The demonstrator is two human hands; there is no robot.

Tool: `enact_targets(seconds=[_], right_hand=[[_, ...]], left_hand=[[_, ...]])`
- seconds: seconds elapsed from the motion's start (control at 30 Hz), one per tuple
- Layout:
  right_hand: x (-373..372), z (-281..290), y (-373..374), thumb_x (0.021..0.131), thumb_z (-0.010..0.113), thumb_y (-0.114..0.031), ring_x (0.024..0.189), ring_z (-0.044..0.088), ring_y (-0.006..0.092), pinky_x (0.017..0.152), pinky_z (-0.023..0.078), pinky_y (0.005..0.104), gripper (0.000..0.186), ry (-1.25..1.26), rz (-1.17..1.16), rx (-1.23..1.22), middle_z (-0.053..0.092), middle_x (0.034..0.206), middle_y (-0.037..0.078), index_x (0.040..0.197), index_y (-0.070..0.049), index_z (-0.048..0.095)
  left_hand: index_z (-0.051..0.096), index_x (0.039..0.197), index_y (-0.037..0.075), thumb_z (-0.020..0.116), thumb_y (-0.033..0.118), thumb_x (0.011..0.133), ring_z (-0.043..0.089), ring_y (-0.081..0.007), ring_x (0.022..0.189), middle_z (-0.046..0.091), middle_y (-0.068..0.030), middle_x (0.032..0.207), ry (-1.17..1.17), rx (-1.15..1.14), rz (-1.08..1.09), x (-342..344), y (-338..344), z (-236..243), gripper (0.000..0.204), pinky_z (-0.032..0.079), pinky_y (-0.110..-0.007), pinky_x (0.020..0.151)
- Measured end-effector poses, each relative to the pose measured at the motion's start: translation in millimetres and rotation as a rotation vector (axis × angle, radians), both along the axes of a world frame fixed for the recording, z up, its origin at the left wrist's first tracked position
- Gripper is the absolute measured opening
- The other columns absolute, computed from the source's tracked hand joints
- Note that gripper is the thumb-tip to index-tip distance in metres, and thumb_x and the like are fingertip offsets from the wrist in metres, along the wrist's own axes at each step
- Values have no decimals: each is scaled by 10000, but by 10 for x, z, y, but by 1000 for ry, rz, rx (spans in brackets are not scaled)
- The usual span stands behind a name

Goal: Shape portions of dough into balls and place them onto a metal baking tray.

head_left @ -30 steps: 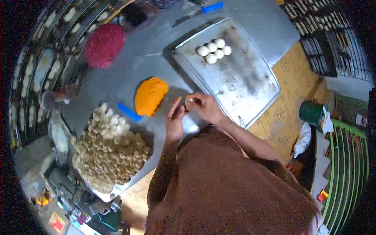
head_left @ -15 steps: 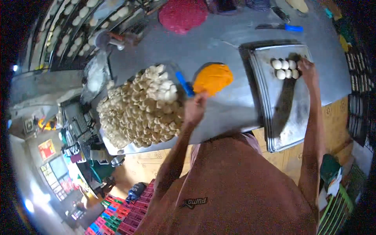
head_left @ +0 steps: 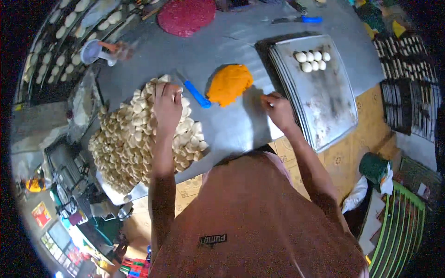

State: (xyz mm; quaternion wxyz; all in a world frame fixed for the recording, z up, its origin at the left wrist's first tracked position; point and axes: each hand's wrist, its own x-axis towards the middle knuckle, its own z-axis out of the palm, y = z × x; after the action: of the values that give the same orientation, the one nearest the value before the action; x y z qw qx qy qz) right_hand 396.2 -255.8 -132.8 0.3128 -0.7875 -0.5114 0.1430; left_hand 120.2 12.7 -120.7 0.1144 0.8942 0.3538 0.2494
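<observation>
My left hand is over the upper part of a large heap of pale dough pieces, its fingers closed down among them; what they pinch is hidden. My right hand hovers between an orange mass of paste and a stack of metal trays. Its fingers are curled together, with an orange tint at the tips, and I cannot make out what they hold. Several round white dough balls sit in two short rows on the top tray. A blue-handled blade lies between heap and paste.
A pink-red mound and another blue-handled knife lie at the table's far side. A clear plastic bag rests left of the heap. Racks of filled trays stand far left. A green metal frame is at lower right.
My right hand has left the tray and come back toward the paste; another ball now sits in the far row. My left hand has gone from the paste to the heap. The view has shifted.
</observation>
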Motion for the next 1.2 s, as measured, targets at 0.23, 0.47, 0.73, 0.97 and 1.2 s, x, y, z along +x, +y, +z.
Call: enact_targets(seconds=[0.23, 0.47, 0.73, 0.97, 1.2], right_hand=[[-8, -368, 525, 840, 719, -150, 856, 642, 310, 728, 548, 413, 209, -270, -37, 136, 671, 1004, 96, 1032, -68, 727], [68, -534, 673, 829, 724, -196, 857, 645, 291, 703, 557, 422, 175, -251, -42, 70, 684, 1008, 64, 980, -106, 738], [55, -66, 595, 834, 764, -421, 675, 592, 112, 544, 491, 289, 420, 997, 202, -602, 657, 801, -2, 1079, -84, 713], [-1045, -468, 424, 960, 663, -122, 829, 627, 106, 735, 519, 262, 228, 863, 221, -168, 693, 969, 37, 1156, -5, 661], [-1195, -348, 394, 923, 684, -127, 776, 628, 108, 702, 516, 262, 206, 1264, -29, -109, 702, 893, 54, 1092, -9, 688]], left_hand=[[569, 1150, 24, 571, 39, 967, 668, -310, 1002, 662, -182, 1149, -168, -450, 228, -75, -748, 663, 184, 519, -388, 834], [591, 1311, -1, 617, 103, 971, 585, -120, 931, 632, -41, 1003, -394, -824, 157, -25, -1270, 565, 356, 492, -272, 776], [605, 1241, 30, 650, 152, 940, 596, -160, 995, 636, -63, 1119, -649, -1358, 311, 11, -1760, -346, 328, 506, -309, 865], [598, 1112, -32, 599, 95, 975, 611, -153, 932, 620, -50, 984, -293, -1058, 293, -249, -1822, -385, 186, 545, -347, 808], [645, 1192, 27, 589, 143, 997, 619, -165, 930, 640, -98, 1146, -584, -1143, 229, -791, -1469, 355, 234, 522, -298, 783]])
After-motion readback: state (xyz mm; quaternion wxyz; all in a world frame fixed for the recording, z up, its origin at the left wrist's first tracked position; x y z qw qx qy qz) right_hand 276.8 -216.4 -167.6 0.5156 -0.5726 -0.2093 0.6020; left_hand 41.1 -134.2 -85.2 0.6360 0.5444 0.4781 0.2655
